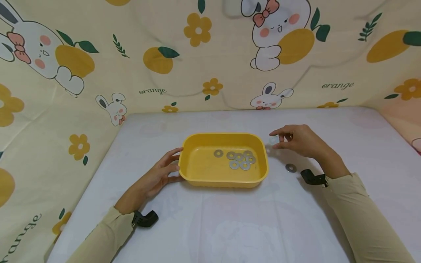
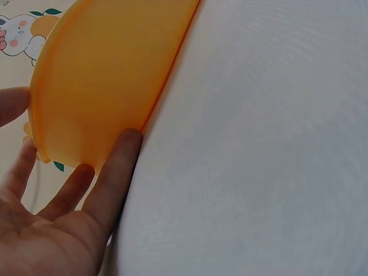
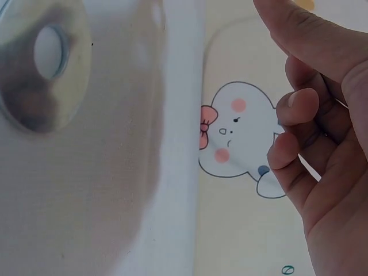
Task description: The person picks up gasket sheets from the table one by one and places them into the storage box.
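A yellow tray [image 1: 197, 179] stands on the white tabletop, with several flat metal washers [image 1: 218, 153] lying on its floor, mostly clustered to the right. Against the tray's left end rest the spread fingers of my left hand [image 1: 161, 173]; the left wrist view shows that hand [image 2: 69, 230] touching the outer wall [image 2: 103, 103]. Past the tray's right end, my right hand [image 1: 300, 140] pinches a pale, shiny washer [image 1: 273, 140] between thumb and forefinger, above the table. In the right wrist view its fingertips are cut off. One washer [image 1: 291, 168] lies on the table below that hand.
A cloth backdrop [image 1: 230, 73] printed with rabbits and oranges rises behind the tabletop [image 1: 223, 226] and along its left side. Each wrist carries a black strapped device, one on the left [image 1: 145, 219] and one on the right [image 1: 314, 178].
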Available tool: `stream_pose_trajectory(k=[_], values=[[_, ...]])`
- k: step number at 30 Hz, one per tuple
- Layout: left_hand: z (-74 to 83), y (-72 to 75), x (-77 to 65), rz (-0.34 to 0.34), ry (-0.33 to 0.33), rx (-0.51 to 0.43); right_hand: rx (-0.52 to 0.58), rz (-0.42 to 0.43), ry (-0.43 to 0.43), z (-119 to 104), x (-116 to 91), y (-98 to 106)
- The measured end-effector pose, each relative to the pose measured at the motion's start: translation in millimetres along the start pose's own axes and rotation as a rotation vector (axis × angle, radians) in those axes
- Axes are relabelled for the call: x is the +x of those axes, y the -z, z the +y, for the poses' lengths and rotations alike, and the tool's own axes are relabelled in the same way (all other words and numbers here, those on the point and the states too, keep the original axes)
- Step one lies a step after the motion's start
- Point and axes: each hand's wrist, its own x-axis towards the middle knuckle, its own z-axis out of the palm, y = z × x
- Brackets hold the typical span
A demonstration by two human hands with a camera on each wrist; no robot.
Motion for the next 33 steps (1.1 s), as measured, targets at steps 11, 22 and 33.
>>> stream_pose_trajectory(k=[11,22,33], values=[[0.4,-0.3,-0.5,0.006,0.006,-0.007,0.031,0.027,0.033,-4.6,-2.1,1.8],[0.4,-0.6,-0.2,0.008,0.002,-0.022,0.014,0.083,0.117,-15.2,-3.9,8.2],[1.9,-1.9,-1.8,0.013,0.007,-0.019,0.001,0.105,0.160,-22.3,-6.4,11.1]])
